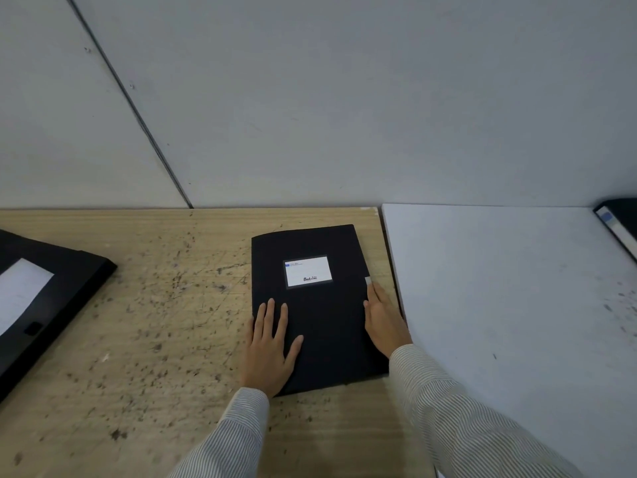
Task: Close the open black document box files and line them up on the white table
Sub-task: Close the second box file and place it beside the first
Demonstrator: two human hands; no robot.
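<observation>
A black box file [320, 312] with a white label lies flat and closed on the wooden table, close to the white table [510, 288]. My left hand [270, 346] rests flat on its near left part, fingers spread. Along the file's right edge lies my right hand [384, 319], its fingertips at a small grey tab; whether it grips the edge is hidden. A second black box file [48, 298] lies open at the far left, with white paper inside. Another black file [620, 222] lies at the white table's far right edge, cut off by the frame.
The wooden table [165, 322] is scratched and stained. A grey wall panel [344, 98] stands right behind both tables. The white table butts against the wooden one on the right.
</observation>
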